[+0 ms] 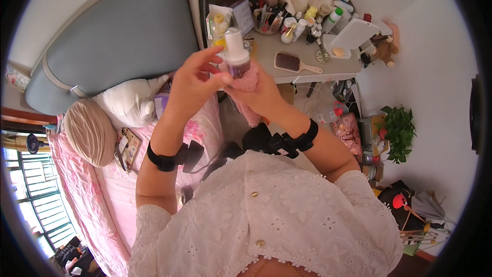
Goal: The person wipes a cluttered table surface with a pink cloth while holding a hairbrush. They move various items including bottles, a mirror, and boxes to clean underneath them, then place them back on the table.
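A small clear bottle with a tall white cap stands upright between my hands. My right hand grips it from the right through a fluffy pink cloth, which wraps the lower part and hangs below. My left hand is at the bottle's left side, its fingers curved and apart. Its thumb tip lies at the cloth near the bottle's base; whether the fingers bear on the bottle cannot be made out. The bottle's bottom is hidden by the cloth and hands.
Beyond my hands a desk carries a paddle hairbrush, an organizer of cosmetics, several bottles and an open white mirror case. A bed with pink bedding lies left. A leafy plant is at right.
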Motion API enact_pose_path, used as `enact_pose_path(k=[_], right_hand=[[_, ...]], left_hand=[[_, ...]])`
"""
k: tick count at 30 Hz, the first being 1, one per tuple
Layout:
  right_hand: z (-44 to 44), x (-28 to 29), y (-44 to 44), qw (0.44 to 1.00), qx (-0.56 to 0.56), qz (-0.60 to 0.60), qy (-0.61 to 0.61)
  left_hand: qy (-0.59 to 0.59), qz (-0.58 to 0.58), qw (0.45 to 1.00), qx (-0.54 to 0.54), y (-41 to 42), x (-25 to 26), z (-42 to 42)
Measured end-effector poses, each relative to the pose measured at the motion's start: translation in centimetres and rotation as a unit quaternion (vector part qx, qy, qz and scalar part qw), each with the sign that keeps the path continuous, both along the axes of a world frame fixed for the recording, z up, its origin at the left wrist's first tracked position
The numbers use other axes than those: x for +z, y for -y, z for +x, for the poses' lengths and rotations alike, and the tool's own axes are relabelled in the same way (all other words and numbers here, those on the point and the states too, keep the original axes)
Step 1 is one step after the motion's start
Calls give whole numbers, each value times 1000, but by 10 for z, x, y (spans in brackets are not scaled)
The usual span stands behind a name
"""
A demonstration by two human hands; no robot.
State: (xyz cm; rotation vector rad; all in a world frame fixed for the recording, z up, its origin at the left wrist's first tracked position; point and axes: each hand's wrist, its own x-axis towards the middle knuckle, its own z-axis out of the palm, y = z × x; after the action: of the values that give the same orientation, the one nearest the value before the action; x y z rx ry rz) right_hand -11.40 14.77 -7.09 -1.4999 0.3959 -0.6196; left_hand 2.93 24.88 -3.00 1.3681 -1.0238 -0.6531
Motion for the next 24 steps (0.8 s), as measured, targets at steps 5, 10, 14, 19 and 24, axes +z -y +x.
enact_pose_path(k=[5, 10, 14, 19, 24], right_hand=[[-12, 7, 0, 987, -24, -143, -72], [-27, -32, 24, 996, -88, -27, 12], [-37, -42, 42, 953, -74, 291, 29], [-40, -49, 60, 871, -130, 473, 14], [-52, -86, 85, 902, -242, 348, -85]], left_hand=[[-98, 91, 987, -89, 19, -10, -7], [-202, -7, 975, -90, 37, -14, -13], [-175, -11, 981, -87, 54, -15, -24], [-36, 5, 994, -101, 74, -39, -45], [91, 64, 984, -138, 108, -50, -56]])
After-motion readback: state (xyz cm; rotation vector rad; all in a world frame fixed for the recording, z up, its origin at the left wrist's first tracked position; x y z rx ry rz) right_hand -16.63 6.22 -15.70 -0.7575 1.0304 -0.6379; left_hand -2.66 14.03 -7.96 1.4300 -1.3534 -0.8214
